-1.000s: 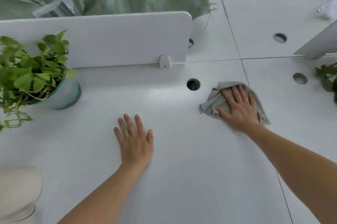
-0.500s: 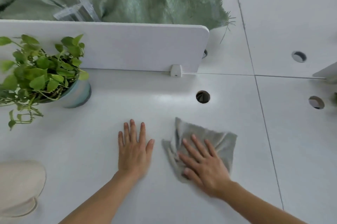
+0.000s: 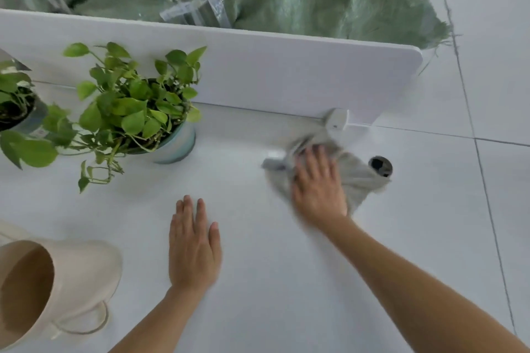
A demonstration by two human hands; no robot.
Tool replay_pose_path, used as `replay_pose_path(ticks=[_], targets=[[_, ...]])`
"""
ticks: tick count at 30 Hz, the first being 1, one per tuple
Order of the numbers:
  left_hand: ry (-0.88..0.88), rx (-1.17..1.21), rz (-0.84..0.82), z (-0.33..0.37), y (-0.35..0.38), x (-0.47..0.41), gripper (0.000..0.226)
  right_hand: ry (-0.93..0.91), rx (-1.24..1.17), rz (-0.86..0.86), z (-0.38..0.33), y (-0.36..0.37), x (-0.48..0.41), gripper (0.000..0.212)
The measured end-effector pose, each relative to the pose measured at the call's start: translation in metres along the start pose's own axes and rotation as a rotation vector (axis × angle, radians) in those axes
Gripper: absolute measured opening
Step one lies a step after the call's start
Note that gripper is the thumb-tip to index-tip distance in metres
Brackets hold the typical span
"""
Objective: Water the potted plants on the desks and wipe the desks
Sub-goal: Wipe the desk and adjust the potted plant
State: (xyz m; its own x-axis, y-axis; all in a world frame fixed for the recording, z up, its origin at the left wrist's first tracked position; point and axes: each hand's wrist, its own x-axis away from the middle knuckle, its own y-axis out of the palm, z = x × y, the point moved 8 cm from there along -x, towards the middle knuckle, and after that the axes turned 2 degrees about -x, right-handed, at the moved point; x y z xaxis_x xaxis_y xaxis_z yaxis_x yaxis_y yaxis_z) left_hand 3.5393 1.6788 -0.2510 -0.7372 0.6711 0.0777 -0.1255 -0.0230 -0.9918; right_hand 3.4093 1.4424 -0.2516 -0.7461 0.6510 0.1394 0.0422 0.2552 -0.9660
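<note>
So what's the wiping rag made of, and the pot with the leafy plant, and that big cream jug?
The rag looks like soft grey cloth: it bunches and folds under the right hand. The plant pot seems glazed ceramic, pale blue-green and shiny, though it could be plastic. The cream jug looks like matte plastic with a thin see-through handle; I can't be sure.

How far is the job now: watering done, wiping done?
In hand: the right hand presses the grey cloth flat on the desk near the cable hole; the left hand rests flat. The jug stands unheld. Whether the plant was watered cannot be told. Left: the desk beside the pot.
</note>
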Motion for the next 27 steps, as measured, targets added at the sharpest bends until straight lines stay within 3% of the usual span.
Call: replay_pose_path(ticks=[2,5,10,14,20,24,27], targets=[[0.006,-0.011,0.001,0.0,0.0,-0.002,0.062,-0.311,0.038,-0.05,-0.055,0.015,0.032,0.059],[0.007,-0.017,-0.006,0.001,0.0,-0.004,0.062,-0.504,0.07,-0.116,-0.058,0.009,-0.004,0.062],[0.006,-0.004,-0.002,0.002,0.001,-0.005,0.062,-0.18,0.076,-0.092,-0.052,-0.011,-0.12,0.067],[-0.002,-0.015,-0.006,-0.003,0.004,-0.008,0.063,-0.039,0.03,-0.053,-0.079,-0.004,-0.131,0.061],[0.004,-0.002,-0.02,-0.002,0.0,-0.009,0.062,-0.093,-0.013,-0.115,-0.068,0.012,-0.002,0.061],[0.024,0.051,-0.121,-0.001,-0.001,-0.005,0.059,0.063,-0.002,-0.124,-0.044,0.026,0.098,0.068],[0.108,0.052,-0.264,-0.003,-0.01,-0.005,0.058,0.187,-0.024,-0.121,-0.065,0.043,0.155,0.07]])
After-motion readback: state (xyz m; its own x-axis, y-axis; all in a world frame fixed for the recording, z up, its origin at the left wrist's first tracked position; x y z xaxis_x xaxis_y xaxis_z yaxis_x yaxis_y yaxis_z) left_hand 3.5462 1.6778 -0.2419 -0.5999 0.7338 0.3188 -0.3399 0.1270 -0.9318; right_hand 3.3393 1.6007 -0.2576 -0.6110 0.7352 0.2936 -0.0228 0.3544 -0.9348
